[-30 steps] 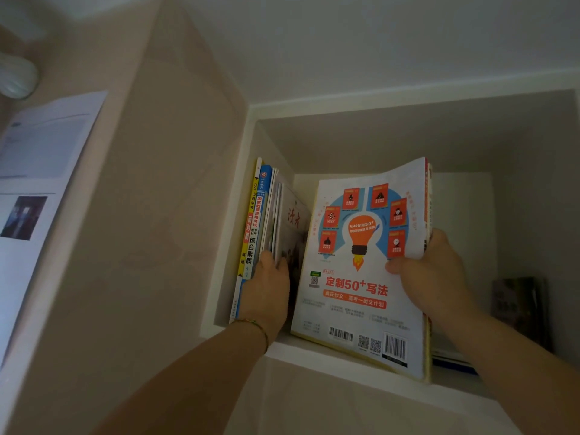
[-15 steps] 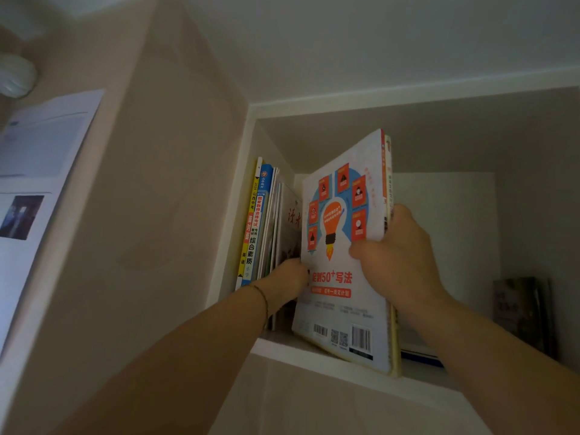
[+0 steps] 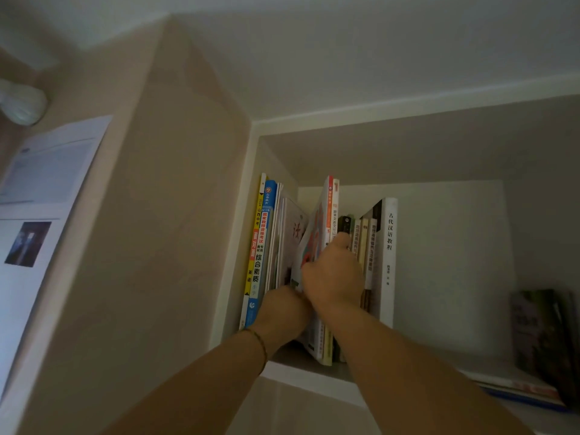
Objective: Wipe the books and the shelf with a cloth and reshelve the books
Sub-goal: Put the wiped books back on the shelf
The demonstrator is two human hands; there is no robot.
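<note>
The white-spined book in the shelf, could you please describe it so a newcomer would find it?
Look into the white shelf cubby and find the upright row of books. The white-spined book ends that row on the right, beside tan spines; only its spine is plain white with black vertical characters.

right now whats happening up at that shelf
A person is reshelving books in a high shelf cubby. The right hand grips a stack of books upright, its bottom edge on the shelf. The left hand reaches into the gap beside the books at the left wall. More books lie flat at the lower right. No cloth is in view.
</note>
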